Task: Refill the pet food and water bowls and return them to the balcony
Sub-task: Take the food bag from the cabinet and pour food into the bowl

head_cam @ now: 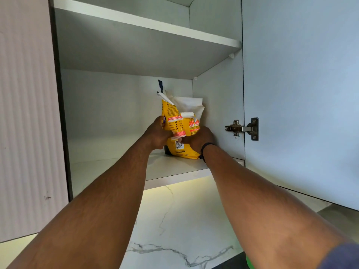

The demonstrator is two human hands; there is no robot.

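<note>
So I've got the yellow pet food bag point(179, 131) in the middle of the frame, standing on the lower cabinet shelf point(116, 166) toward its right side, with my left hand point(156, 133) clamped on its left edge and my right hand point(198, 139) curled round its lower right. Its torn white top is folded over loosely. No bowls show anywhere here, so I can't tell whether food or water is in them yet; I'd judge the balcony trip is still ahead. Above is a bare upper shelf point(147, 22). At right the open cabinet door point(301, 94) hangs on its hinge point(242, 129), close beside my right forearm, the only thing likely to crowd me. Below lies the marble counter point(184, 220).
</note>
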